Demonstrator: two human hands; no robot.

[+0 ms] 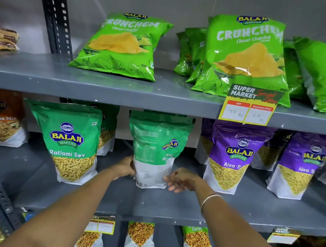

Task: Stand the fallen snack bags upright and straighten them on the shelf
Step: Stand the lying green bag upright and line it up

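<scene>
While both hands work the middle shelf (153,203), currently mid-straighten on one green Ratlami Sev bag (156,151). Standing upright already, dead centre of frame, but turned so the printed back panel and barcode face out, front logo only peeking round at its 3 o'clock edge. Left hand (126,168) pressed against the bag's lower edge at 9 o'clock, fingers wrapped on it, so holding that side. Right hand (181,179) at the 4 o'clock corner, fingers spread fairly wide, tips touching or just about touching the white bottom part; can't tell for sure if actually gripping.

Over at 9 o'clock from it, another Ratlami Sev bag (69,144) facing front, leaning a bit. At 3 o'clock, purple Aloo Sev bags (230,158) upright and front-facing.

Best guess on the step: standing part done for this one, facing part not. Next move probably calls for rotating it about its upright axis till the logo faces out, keeping the base flat on the shelf so it doesn't flop, then nudging it into line with the neighbours.

Up at 12 o'clock, green Crunchem bags (121,46) slumped back on the top shelf (47,74), likely still needing attention.
</scene>
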